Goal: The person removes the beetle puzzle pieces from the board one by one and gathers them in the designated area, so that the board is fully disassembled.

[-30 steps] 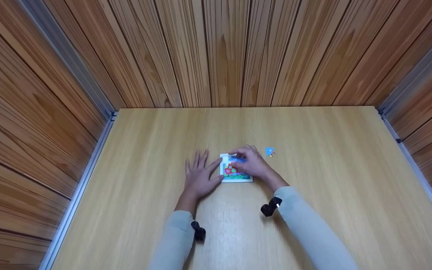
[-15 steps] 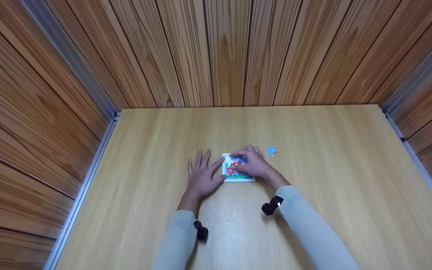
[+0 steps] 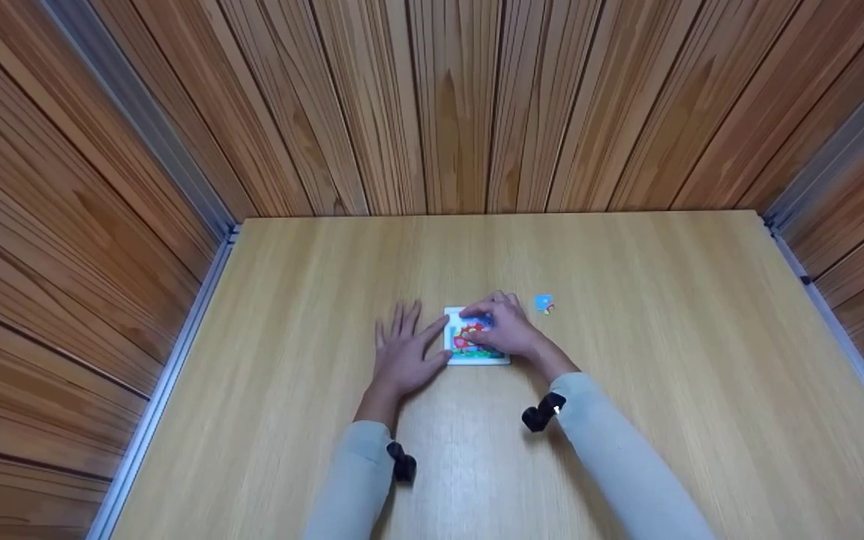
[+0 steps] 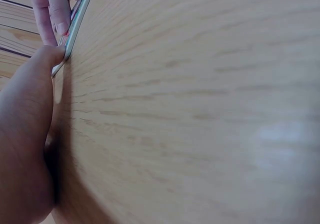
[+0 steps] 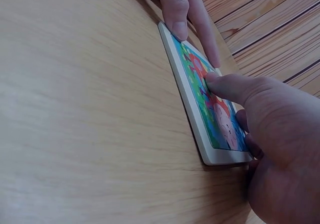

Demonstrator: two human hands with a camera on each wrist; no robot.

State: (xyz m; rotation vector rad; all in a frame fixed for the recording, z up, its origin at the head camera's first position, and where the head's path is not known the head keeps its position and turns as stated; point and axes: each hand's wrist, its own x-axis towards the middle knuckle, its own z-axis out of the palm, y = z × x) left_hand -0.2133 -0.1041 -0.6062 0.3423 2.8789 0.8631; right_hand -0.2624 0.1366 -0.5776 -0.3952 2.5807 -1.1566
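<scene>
A small jigsaw puzzle (image 3: 462, 350) with a colourful picture and a white frame (image 5: 192, 118) lies flat on the table. My left hand (image 3: 403, 364) rests at its left side, fingers spread, with thumb and index fingertip on the frame's edge. My right hand (image 3: 505, 326) bends over the upper right of the picture. Its thumb (image 5: 232, 86) touches the red part while the index fingertip reaches the upper edge, and a puzzle piece (image 3: 480, 322) lies between them, partly covered by the hand. A white patch shows at the puzzle's upper left.
A loose blue puzzle piece (image 3: 544, 302) lies on the wooden table (image 3: 627, 315), just right of and beyond my right hand. Wood-plank walls (image 3: 447, 112) with metal rails (image 3: 169, 360) bound the table at the back and sides.
Over the last second my right thumb has come slightly down the picture, and more of its red part shows. The view shifts slightly; my left hand keeps its place at the frame.
</scene>
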